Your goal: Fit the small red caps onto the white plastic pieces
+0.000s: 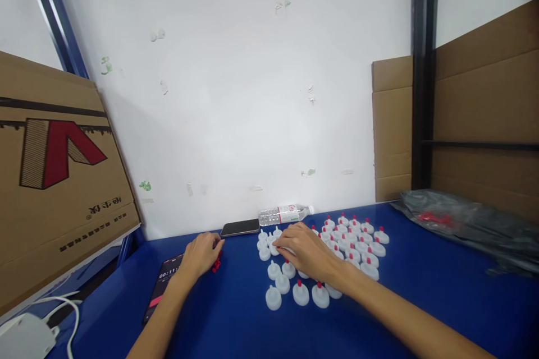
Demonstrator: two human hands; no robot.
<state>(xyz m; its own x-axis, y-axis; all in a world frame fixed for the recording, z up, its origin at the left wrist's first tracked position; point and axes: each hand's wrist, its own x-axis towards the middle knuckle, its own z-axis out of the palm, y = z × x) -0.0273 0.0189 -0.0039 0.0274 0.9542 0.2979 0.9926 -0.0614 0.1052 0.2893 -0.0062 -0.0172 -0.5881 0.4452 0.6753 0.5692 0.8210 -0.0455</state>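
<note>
My left hand (202, 252) is low over a small pile of red caps (217, 263), its fingers curled and partly hidden, so what they hold does not show. My right hand (305, 247) reaches across the small white nozzle-topped pieces, fingertips pinched at the tip of one white piece (273, 248); anything between them is too small to make out. Bare-tipped white pieces (273, 297) stand upright in front and to the left of this hand. Many others, such as a red-tipped piece (320, 295), stand around and beyond my right wrist, some hidden by it.
A phone with a running timer (164, 280) lies by my left forearm. At the wall are a dark phone (240, 228) and a clear water bottle (284, 214) on its side. A grey plastic bag (455, 227) lies right, a printed carton (59, 179) stands left.
</note>
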